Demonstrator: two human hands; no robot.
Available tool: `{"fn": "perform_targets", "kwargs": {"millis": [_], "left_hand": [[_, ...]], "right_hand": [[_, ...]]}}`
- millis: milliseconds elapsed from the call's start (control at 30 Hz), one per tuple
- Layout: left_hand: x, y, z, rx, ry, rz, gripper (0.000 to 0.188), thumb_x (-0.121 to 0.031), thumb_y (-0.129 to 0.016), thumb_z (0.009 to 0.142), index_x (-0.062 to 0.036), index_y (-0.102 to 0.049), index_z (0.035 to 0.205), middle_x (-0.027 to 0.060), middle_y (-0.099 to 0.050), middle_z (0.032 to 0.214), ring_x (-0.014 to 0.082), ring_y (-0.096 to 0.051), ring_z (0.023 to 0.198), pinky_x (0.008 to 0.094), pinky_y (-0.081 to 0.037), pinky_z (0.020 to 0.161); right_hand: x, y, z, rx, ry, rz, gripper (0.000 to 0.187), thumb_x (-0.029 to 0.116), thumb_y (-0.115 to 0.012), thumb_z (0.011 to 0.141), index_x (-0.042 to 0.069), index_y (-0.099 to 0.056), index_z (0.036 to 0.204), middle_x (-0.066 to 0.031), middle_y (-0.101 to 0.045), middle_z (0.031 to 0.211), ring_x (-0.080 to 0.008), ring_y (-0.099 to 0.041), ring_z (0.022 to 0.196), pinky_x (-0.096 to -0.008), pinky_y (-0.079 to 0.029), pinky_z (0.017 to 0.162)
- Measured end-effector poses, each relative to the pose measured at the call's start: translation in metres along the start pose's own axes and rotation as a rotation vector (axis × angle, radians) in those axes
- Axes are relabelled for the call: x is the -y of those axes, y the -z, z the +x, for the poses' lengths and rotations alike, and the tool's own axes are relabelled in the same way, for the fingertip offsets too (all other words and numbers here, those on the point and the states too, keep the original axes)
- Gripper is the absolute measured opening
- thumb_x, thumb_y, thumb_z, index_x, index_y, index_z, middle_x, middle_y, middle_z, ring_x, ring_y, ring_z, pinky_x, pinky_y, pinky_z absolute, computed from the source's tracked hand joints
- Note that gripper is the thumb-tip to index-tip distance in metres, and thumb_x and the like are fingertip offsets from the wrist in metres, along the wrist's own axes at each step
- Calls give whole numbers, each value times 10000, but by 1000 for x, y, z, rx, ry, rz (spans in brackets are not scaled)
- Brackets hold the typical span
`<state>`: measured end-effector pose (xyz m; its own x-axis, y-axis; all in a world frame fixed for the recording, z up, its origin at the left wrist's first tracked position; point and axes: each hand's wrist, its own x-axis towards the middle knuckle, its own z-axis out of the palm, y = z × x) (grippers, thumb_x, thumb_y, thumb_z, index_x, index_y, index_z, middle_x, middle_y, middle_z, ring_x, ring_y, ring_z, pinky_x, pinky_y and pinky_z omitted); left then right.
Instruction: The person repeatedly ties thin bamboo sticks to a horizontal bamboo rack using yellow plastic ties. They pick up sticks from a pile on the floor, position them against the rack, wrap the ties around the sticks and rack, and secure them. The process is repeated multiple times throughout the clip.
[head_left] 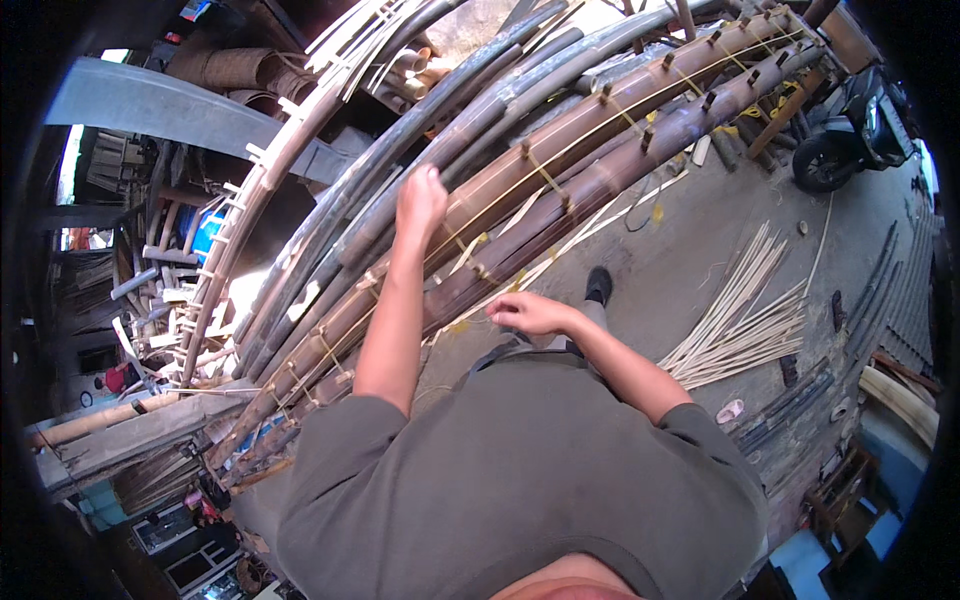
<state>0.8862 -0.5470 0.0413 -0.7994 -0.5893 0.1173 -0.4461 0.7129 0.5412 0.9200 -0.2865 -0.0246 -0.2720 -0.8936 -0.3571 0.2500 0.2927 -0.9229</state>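
Observation:
My left hand [422, 205] is closed, thumb up, over the far side of a long brown bamboo pole [600, 120]. Whatever its fingers may hold is hidden. Close in front of my body is my right hand [528, 313], its fingers curled together on the near side of a second, darker bamboo pole [600, 180]. Anything in that hand is too small to make out. Short wooden pegs [527, 150] stand up from both poles, and thin yellowish ties [545, 177] cross between them. A thin pale strip runs along the farther pole.
More grey bamboo poles [480, 110] lie beyond. A pegged pole [262, 190] curves at the left. On the floor at right lies a fan of pale split strips [745, 310]. A motorcycle [850, 130] stands at the far right. My shoe [599, 285] shows near the poles.

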Motion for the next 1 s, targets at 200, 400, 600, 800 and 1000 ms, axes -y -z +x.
{"fn": "perform_targets", "kwargs": {"millis": [200, 400, 600, 800, 1000], "left_hand": [[46, -4, -105, 292, 74, -63, 374, -227, -648, 877, -37, -543, 1182, 222, -639, 1139, 362, -617, 1083, 428, -479, 862], [66, -34, -106, -55, -127, -217, 305, -262, -539, 956, -97, -576, 1210, 175, -632, 1139, 347, -557, 1152, 478, -378, 958], [48, -9, -109, 120, 132, -130, 297, -350, -472, 973, -143, -675, 1039, 152, -689, 892, 352, -645, 937, 525, -344, 912], [46, -11, -110, 80, 134, -91, 294, -321, -506, 962, -79, -673, 959, 152, -671, 827, 273, -645, 795, 402, -459, 768], [8, 25, -41, -53, 93, -566, 249, -190, -496, 975, -9, -662, 938, 101, -665, 736, 162, -628, 727, 322, -475, 654]], "right_hand": [[55, -69, 56, -749, 607, 890, 243, 194, -435, 963, 90, -563, 784, -51, -599, 810, -150, -577, 732, -280, -475, 711], [162, -43, 140, -281, 435, -757, 402, 373, -475, 935, 20, -654, 864, -201, -647, 850, -276, -643, 825, -376, -492, 720], [149, 2, 158, 118, 373, -210, 511, 445, -496, 979, 3, -625, 756, -62, -617, 703, -147, -545, 623, -331, -476, 583], [28, -15, 37, 215, 412, -783, 406, 320, -511, 929, 8, -613, 691, -232, -589, 657, -412, -576, 614, -471, -473, 629], [33, -35, 29, 44, 307, -728, 383, 323, -535, 890, 15, -632, 683, -231, -605, 662, -428, -607, 660, -506, -486, 643]]}}
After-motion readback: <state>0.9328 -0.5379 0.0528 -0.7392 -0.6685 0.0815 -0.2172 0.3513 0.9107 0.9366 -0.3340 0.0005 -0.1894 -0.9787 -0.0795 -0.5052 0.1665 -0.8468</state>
